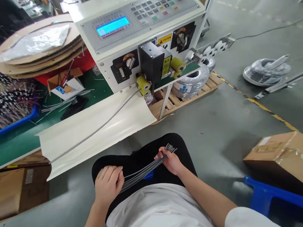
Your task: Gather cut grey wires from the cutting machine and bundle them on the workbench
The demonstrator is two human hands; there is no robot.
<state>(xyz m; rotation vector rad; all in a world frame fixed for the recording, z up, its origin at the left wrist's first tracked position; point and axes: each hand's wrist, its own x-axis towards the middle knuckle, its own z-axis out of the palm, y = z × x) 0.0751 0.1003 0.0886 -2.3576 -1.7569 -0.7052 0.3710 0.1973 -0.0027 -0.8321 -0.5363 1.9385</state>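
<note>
A bundle of grey cables (146, 170) lies across my lap, held between both hands. My right hand (171, 161) is closed round the bundle close to its right end, where the cut tips stick out past the fingers. At the other end my left hand (109, 182) is curled over the cables, its fingertips partly hidden. In front stands a wire cutting machine (138, 15) with a lit blue display. One grey cable (104, 124) runs from its yellow rollers (143, 85) down over a cream chute (97, 133).
Round cardboard discs (40, 45) are stacked left of the machine, beside a blue tray (6, 127) heaped with wires. Cable coils (192, 82) rest on a pallet below. A cardboard box (295, 167) and blue stool (283, 200) stand at my right.
</note>
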